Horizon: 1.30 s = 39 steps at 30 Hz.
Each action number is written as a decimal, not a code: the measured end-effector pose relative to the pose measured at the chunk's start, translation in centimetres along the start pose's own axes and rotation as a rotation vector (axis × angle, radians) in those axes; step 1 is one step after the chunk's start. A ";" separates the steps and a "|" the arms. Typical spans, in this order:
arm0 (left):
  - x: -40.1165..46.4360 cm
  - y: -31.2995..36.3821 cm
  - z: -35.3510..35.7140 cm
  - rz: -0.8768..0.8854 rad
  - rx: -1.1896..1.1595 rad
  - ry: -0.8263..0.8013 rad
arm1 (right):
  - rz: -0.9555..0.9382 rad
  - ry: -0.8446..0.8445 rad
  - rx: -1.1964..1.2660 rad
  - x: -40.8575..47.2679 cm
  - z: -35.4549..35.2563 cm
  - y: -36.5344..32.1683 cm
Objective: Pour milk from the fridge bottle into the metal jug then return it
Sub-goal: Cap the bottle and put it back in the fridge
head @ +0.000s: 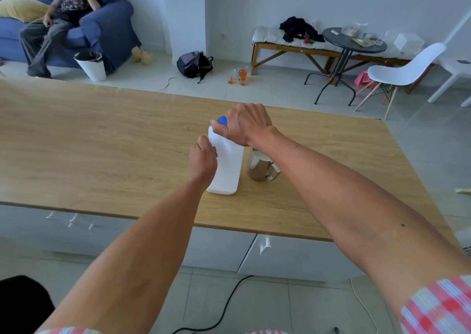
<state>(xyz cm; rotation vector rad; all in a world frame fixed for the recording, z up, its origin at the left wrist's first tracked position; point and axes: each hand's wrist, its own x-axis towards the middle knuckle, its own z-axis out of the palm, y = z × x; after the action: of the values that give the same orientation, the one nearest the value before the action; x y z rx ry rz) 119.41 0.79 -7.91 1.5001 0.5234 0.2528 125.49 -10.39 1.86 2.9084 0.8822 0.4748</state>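
White milk bottle [225,166] upright mid-counter [102,140], metal jug [260,166] just beside at 3 o'clock. Left hand [204,159] wrapped round the body, steadying; right hand [246,124] clamped on blue cap [222,120], likely twisting.

Wooden counter [102,140] carries milk bottle [226,170], metal jug [258,166].
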 end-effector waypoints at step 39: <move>-3.2 4.5 -2.0 0.107 -0.058 -0.212 | 1.177 -0.166 1.781 -10.9 9.0 -6.1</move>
<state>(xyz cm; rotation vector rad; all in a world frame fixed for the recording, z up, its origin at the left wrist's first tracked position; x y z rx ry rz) 116.40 1.37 -2.85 1.4794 0.2654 0.1878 116.44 -11.13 -10.62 4.3657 -1.4495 -1.2811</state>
